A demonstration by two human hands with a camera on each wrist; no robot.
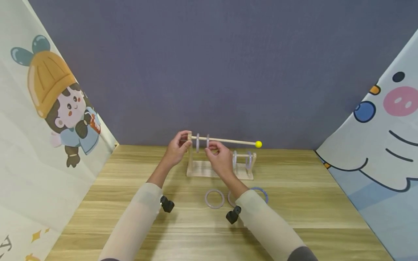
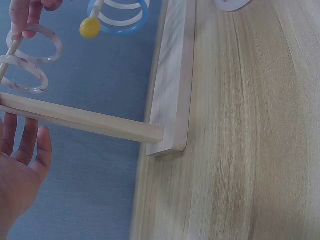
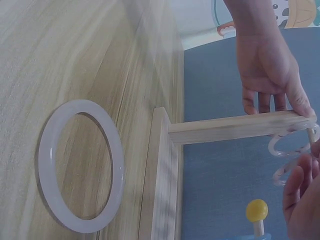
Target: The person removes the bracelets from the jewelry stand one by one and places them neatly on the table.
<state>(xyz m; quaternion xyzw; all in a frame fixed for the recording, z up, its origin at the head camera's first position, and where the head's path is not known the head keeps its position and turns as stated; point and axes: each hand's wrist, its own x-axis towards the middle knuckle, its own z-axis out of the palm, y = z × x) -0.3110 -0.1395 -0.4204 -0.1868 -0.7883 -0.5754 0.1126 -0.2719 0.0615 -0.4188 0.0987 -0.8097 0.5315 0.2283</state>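
A wooden bangle stand has a base [image 1: 204, 174], a tall left post [image 2: 85, 117] and a long upper rod [image 1: 232, 141] with a yellow ball [image 1: 258, 144] on its free end. My left hand [image 1: 176, 150] grips the top of the tall post, thumb in front and fingers behind. With thumb and fingertips, my right hand [image 1: 222, 158] pinches a pale bangle [image 1: 208, 137] around the upper rod. Between the hands, another pale bangle [image 1: 197, 145] hangs on that rod. Fingers partly hide the pinched bangle.
Two bangles hang on the short lower rod [image 1: 242, 155] at the right. On the wooden table [image 1: 130, 214], a pale bangle [image 1: 206, 199] lies before the stand; another pale one and a blue bangle [image 1: 266, 197] are partly behind my right forearm. A grey-blue wall [image 1: 209, 72] stands behind.
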